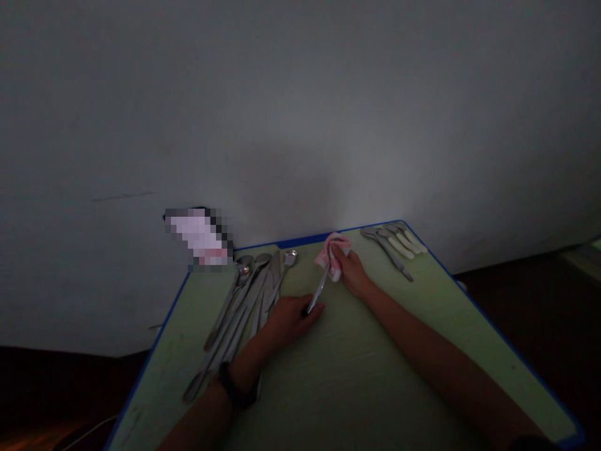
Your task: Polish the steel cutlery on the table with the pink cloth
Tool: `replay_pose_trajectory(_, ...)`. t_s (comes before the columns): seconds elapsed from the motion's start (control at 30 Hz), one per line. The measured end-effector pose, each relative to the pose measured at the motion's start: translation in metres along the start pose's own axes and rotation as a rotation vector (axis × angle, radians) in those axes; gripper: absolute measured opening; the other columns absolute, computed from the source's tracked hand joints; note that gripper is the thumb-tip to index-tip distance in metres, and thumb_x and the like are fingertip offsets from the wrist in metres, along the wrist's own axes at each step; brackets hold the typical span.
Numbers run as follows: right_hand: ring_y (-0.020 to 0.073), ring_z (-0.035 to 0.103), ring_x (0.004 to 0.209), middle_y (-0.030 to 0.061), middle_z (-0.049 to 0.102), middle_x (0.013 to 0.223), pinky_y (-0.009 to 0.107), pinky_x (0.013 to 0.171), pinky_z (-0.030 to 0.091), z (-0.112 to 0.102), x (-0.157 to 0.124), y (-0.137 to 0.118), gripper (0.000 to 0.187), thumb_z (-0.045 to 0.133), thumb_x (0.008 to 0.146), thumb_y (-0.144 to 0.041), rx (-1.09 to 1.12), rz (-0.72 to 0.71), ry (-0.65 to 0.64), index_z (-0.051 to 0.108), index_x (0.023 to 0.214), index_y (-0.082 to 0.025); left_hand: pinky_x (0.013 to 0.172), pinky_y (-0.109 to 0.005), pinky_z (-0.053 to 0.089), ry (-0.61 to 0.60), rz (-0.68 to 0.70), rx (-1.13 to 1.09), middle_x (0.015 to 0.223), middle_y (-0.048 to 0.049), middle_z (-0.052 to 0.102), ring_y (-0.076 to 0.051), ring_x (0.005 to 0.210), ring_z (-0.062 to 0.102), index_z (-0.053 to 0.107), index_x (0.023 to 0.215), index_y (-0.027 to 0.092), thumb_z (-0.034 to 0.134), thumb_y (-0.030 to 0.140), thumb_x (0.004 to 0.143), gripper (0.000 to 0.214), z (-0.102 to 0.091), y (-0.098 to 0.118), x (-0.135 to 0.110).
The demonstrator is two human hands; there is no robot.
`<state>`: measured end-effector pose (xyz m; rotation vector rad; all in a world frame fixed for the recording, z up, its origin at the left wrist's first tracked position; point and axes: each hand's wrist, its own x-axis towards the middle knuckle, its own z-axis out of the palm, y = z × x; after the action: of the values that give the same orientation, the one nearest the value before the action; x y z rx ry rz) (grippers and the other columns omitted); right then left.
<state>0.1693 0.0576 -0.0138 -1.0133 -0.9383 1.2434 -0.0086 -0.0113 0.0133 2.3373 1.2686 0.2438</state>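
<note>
Left hand (292,315) grips the near end of a slim metal utensil (319,289), which slants away rightward into the pink cloth (322,257) clasped in the right hand (351,270) near the worktop's (375,363) far edge.

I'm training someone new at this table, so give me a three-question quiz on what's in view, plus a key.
1. Which hand holds the pink cloth?
2. True or false: the white-handled utensils lie near the far right corner of the table.
3. The left hand grips:
A) a cup
B) a slender metal utensil
C) a plate

Key:
1. The right hand.
2. True.
3. B.
</note>
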Motion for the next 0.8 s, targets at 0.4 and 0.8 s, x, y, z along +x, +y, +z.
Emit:
replay_pose_trajectory(0.4, 0.0125, 0.050, 0.059, -0.0008, 0.057, 0.065, 0.025, 0.056, 0.038, 0.0031, 0.0000, -0.0020, 0.039, 0.059, 0.069, -0.053, 0.063, 0.006, -0.016, 0.060, 0.084, -0.017, 0.054, -0.022, 0.032, 0.004, -0.013, 0.006, 0.062, 0.0000, 0.056, -0.011, 0.056, 0.050, 0.055, 0.073, 0.017, 0.033, 0.046, 0.089, 0.040, 0.0008, -0.0005, 0.0002)
replay_pose_trajectory(0.8, 0.0112, 0.046, 0.053, -0.0015, 0.055, 0.060, 0.025, 0.052, 0.036, 0.0034, 0.0004, -0.0007, 0.038, 0.060, 0.070, -0.052, 0.093, 0.023, -0.023, 0.059, 0.085, -0.017, 0.053, -0.021, 0.030, -0.002, -0.021, -0.003, 0.060, 0.0006, 0.055, -0.011, 0.055, 0.049, 0.054, 0.073, 0.017, 0.033, 0.046, 0.089, 0.039, 0.0001, -0.0009, 0.0003)
